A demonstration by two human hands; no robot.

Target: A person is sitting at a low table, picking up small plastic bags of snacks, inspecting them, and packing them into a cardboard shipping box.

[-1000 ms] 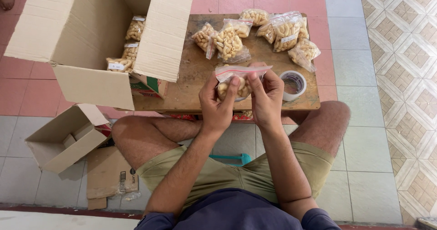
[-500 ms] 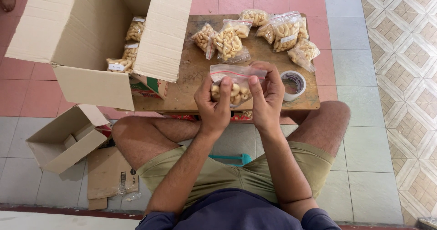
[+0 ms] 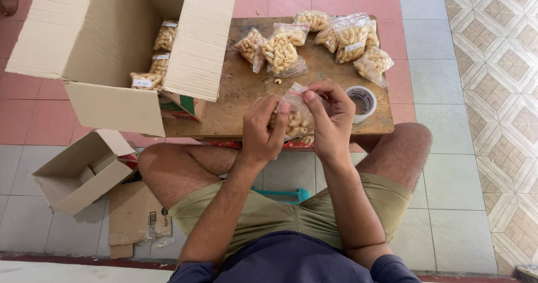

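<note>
Near the hands, at about 2 o'clock from them, a roll of clear tape [image 3: 361, 102] sits on the little wooden table [image 3: 238, 101]. At 12 o'clock, at the far side of the table, lies a pile of small clear bags of pale curly snacks [image 3: 314, 39], and one loose snack piece [image 3: 277, 81] lies just in front of that pile. A big open cardboard box [image 3: 112, 53] stands at 10 o'clock, and its flap covers the left part of the table. Inside the box are more bags of snacks [image 3: 157, 59]. The table stands on a floor of pink and grey tiles [image 3: 437, 81], with patterned tiles at 3 o'clock. A smaller open box [image 3: 81, 174] lies on the floor at 8 o'clock; it may hold only folded card, but it is hard to see. The left hand [image 3: 264, 129] grips the side of a small snack bag [image 3: 297, 117], over the near edge of the table. The right hand [image 3: 330, 120] pinches the top of that bag between finger and thumb.
</note>
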